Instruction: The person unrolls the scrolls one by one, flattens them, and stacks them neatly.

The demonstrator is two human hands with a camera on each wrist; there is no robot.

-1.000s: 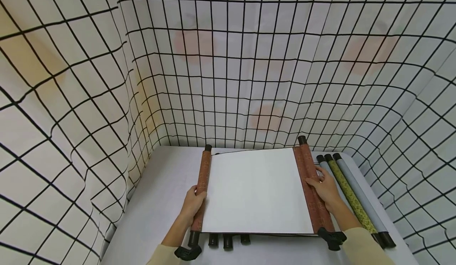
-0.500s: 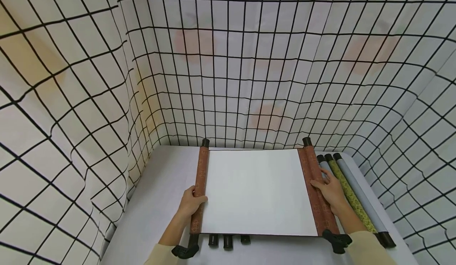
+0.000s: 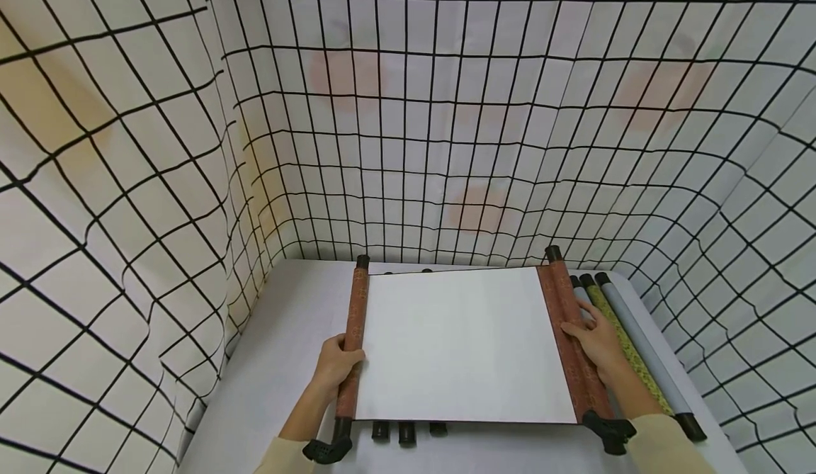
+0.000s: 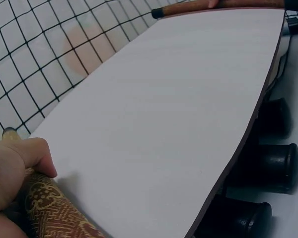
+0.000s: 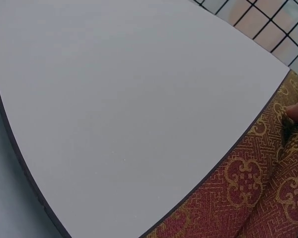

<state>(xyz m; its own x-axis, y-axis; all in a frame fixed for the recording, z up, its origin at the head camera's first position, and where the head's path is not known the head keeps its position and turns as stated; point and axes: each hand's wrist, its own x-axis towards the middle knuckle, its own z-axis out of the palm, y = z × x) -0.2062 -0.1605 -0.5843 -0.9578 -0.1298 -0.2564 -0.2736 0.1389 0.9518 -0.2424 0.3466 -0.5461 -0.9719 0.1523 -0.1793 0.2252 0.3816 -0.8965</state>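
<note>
Scroll (image 3: 465, 343) spread wide across counter (image 3: 280, 360) middle. Left hand (image 3: 336, 365) grips left roller (image 3: 353, 339); right hand (image 3: 598, 343) lies flat on right brocade end (image 3: 574, 346). Unrolling looks nearly complete.

Three dark roller ends (image 3: 406, 431) at the table's near edge are largely hidden beneath the open scroll (image 3: 462, 343), their bodies unseen.

Both of the person's forearms wear pale cream sleeves (image 3: 663, 446) reaching toward the wrists. A black camera mount (image 3: 326, 448) is strapped at the left wrist and another (image 3: 608, 431) at the right. The hands are bare.
</note>
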